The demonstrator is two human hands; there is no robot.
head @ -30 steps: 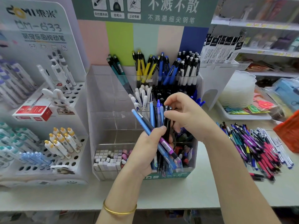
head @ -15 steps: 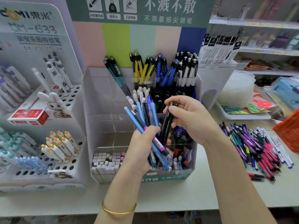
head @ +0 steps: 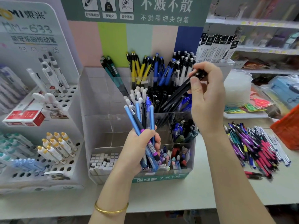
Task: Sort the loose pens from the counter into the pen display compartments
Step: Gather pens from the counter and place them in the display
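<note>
My left hand (head: pixel 137 147) grips a bundle of several blue and black pens (head: pixel 142 117), upright, in front of the clear pen display (head: pixel 103 107). My right hand (head: pixel 205 97) pinches the top ends of black pens (head: pixel 176 96) and holds them slanted, their lower ends over the middle-row compartment of black pens. The display's back row holds teal, yellow, blue and white pens; the left compartments look bare. A heap of loose pens (head: pixel 257 147) lies on the counter to the right.
A white holed pen stand (head: pixel 53 143) with a rabbit figure stands at the left. Behind the loose pens are a white tray (head: pixel 246 114) with packets and an orange crate (head: pixel 288 126). Small grey erasers fill the display's front-left compartment (head: pixel 103 160). Shelves run along the back right.
My right hand has pulled the black pens out of the left hand's bundle and lifted them up and to the right, tilting them over the display. The left hand has stayed roughly in place.
</note>
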